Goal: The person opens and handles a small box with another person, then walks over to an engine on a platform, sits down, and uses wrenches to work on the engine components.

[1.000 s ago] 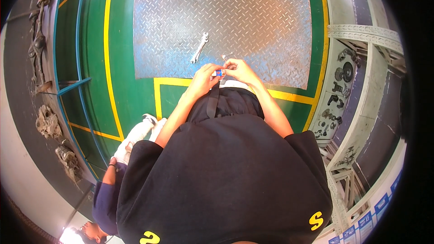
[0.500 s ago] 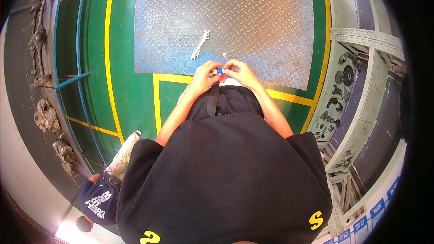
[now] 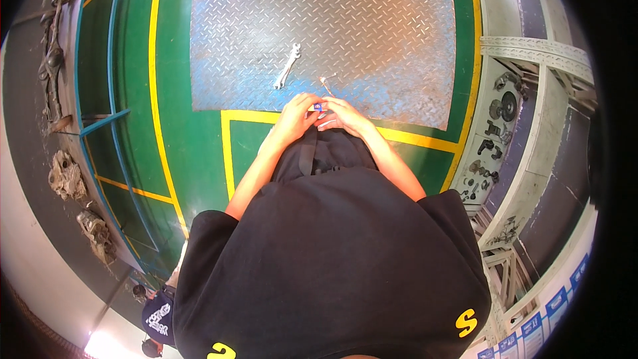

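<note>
At two o'clock of the left hand (image 3: 294, 117), a box (image 3: 318, 108) is being pinched by its fingers; for the right hand (image 3: 347, 118), finger state cannot be told. At the hands' eleven o'clock, a wrench (image 3: 288, 67) is being carried by a plate (image 3: 372, 26).

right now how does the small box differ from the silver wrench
The small box shows blue; the silver wrench is plain metal. The small box is held in the left hand; the silver wrench lies on the metal plate. The silver wrench looks longer than the small box.
</note>
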`<action>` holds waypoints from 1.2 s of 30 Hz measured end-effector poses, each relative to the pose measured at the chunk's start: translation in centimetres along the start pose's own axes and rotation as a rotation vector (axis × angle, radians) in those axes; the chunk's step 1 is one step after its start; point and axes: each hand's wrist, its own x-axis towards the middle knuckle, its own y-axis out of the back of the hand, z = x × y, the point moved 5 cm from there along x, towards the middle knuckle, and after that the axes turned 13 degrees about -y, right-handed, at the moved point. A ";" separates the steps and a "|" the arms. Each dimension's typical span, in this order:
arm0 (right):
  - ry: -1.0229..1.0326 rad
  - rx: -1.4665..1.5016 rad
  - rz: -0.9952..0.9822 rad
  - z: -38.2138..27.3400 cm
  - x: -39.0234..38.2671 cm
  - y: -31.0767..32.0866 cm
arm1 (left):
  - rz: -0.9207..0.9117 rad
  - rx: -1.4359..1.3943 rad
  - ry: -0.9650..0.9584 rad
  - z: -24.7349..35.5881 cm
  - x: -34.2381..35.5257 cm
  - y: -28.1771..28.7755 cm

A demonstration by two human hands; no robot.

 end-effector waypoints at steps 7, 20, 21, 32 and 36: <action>0.148 0.136 0.075 1.5 -0.4 3.1 | -0.034 -0.075 0.011 -0.5 0.5 -2.4; -0.026 0.020 0.401 13.4 -12.9 9.2 | -0.387 0.458 0.339 -12.8 2.6 -10.0; 0.080 -0.254 0.395 13.4 -12.6 9.6 | -0.409 0.486 0.305 -12.8 2.7 -10.6; -0.049 -0.255 0.338 17.1 -13.2 10.4 | -0.492 0.611 0.279 -15.1 1.4 -14.0; -0.157 -0.115 0.190 17.0 -15.1 10.6 | -0.523 0.540 0.377 -15.9 0.0 -13.9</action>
